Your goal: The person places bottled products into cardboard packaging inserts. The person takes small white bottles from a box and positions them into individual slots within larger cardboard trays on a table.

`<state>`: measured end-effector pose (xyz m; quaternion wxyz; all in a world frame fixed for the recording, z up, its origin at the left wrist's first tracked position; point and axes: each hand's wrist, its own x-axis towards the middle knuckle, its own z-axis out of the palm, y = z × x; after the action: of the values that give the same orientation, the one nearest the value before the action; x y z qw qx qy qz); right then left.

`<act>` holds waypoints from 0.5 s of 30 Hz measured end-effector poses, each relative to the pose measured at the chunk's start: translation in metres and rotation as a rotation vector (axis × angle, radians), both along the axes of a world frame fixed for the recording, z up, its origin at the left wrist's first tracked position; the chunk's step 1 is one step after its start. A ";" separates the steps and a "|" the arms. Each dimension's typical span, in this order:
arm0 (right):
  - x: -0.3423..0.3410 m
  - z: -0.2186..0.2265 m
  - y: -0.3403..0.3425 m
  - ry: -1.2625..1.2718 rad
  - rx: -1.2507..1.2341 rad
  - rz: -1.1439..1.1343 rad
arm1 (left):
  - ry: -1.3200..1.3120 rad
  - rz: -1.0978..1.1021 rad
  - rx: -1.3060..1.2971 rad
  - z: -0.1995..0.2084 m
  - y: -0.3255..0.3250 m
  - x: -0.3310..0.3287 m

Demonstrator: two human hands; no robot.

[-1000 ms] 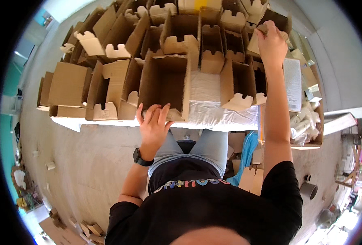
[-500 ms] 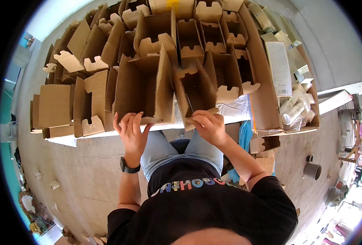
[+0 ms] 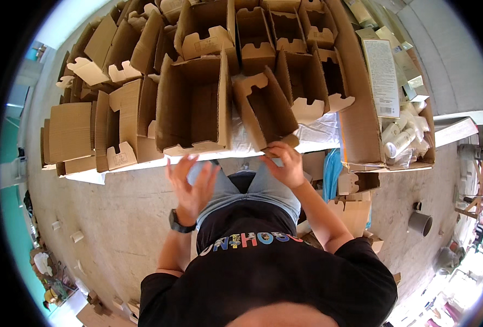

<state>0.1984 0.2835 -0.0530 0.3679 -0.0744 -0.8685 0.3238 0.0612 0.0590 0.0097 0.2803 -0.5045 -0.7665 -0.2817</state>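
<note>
My right hand (image 3: 286, 166) pinches the near edge of a narrow, open cardboard box (image 3: 252, 117), which sits slightly turned on the white-covered table edge. To its left is a wider open cardboard box (image 3: 195, 147) with nothing visible inside. Just short of that box's near side, my left hand (image 3: 190, 188) hovers with its fingers spread and holds nothing. A dark watch (image 3: 180, 222) is on the left wrist. The right thumb and the underside of the narrow box are partly hidden.
Rows of open brown cardboard boxes (image 3: 209, 43) crowd the far side and left. At right, a large carton (image 3: 361, 120) holds white bottles (image 3: 399, 143) and packages. Blue plastic (image 3: 332, 174) hangs below the table edge, near more cardboard (image 3: 355, 215). A grey bin (image 3: 419, 224) stands on the floor.
My left hand has let go of the wide box's near edge and drawn back with fingers spread. The narrow box has turned slightly, its near end shifting right, with my right hand still on it.
</note>
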 end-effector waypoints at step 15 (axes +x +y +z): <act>0.064 0.014 0.071 0.053 -0.747 0.028 | -1.008 -0.246 0.053 -0.042 0.088 0.034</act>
<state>0.2619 0.3543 -0.0385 0.3334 -0.1830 -0.6816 0.6251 0.0953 0.1468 -0.0322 -0.1461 -0.3855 -0.7339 -0.5399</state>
